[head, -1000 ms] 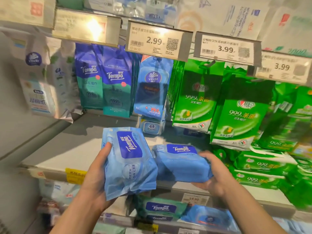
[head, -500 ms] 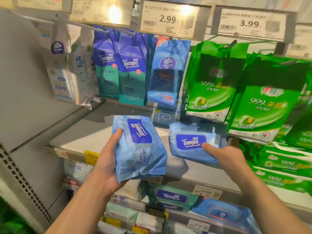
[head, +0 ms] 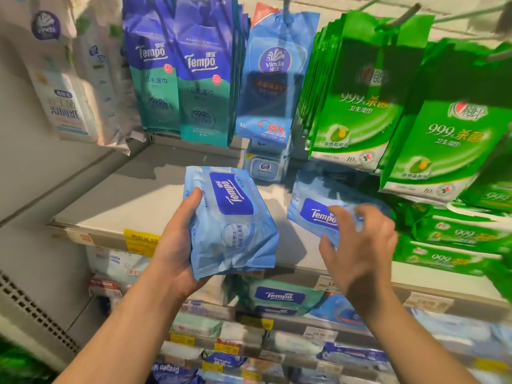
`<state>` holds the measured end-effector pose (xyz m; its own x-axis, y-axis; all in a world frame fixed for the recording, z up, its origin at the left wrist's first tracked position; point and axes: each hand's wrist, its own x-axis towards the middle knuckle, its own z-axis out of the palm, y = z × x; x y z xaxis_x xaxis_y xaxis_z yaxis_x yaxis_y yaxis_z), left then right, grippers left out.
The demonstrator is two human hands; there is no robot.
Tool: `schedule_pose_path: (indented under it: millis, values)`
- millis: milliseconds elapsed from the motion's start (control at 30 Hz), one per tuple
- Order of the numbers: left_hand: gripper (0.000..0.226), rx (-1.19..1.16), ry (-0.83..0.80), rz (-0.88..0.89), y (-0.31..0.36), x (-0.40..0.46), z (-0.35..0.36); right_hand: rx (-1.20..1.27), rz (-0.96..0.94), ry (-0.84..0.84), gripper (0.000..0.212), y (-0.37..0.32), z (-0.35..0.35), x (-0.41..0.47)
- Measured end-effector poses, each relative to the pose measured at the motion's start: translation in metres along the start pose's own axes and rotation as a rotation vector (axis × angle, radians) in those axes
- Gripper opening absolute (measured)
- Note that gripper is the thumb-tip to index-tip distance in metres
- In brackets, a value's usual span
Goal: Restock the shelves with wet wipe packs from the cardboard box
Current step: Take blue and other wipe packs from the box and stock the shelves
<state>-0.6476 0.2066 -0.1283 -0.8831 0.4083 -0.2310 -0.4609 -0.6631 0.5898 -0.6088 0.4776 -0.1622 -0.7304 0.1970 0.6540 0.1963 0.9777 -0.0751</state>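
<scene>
The second wet wipe pack (head: 318, 212) now lies on the shelf (head: 133, 200), just right of the bare middle stretch and tucked under the hanging green packs (head: 357, 106). A second ago the right hand (head: 360, 245) carried it in the air in front of the shelf edge; half a second ago it was being pushed onto the board. Now that hand's fingers (head: 336, 214) are spread and loose over the pack's near end, at most brushing it, with no grip left on it. By the look of it this pack is placed and the hand is letting go.

The first wet wipe pack (head: 232, 220) has stayed with the left hand (head: 177, 245), fingers wrapped round its left side, held tilted just in front of the shelf edge, left of the placed pack. It is likely the next to go down, onto the bare shelf beside its twin.

The cardboard box is out of view.
</scene>
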Motion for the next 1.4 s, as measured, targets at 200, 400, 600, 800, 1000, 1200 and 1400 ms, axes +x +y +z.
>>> schedule_pose_path:
  millis: [200, 400, 600, 800, 1000, 1200, 1400]
  values:
    - [0.056, -0.016, -0.095, -0.039, 0.006, 0.009, -0.007, -0.037, 0.164, -0.453, 0.055, -0.012, 0.026, 0.037]
    - [0.057, 0.012, -0.159, -0.031, 0.007, 0.018, -0.013, -0.179, 0.183, -0.396, 0.072, 0.01, 0.066, 0.078]
    - [0.058, 0.037, -0.162, -0.005, 0.007, 0.022, -0.013, -0.115, 0.24, -0.465, 0.055, 0.022, 0.084, 0.093]
    - [0.055, 0.062, -0.117, -0.002, 0.003, 0.024, -0.001, -0.11, 0.307, -0.455, 0.063, 0.032, 0.104, 0.111]
    - [0.055, 0.072, -0.097, 0.0, -0.005, 0.024, 0.007, -0.108, 0.316, -0.467, 0.063, 0.037, 0.111, 0.115]
    - [0.059, 0.097, -0.059, 0.003, -0.013, 0.021, 0.018, 0.173, 0.333, -0.534, 0.041, 0.023, 0.072, 0.091]
    - [0.056, 0.09, -0.041, -0.05, -0.019, 0.019, 0.029, 1.0, 0.584, -0.539, 0.044, -0.01, 0.011, 0.064]
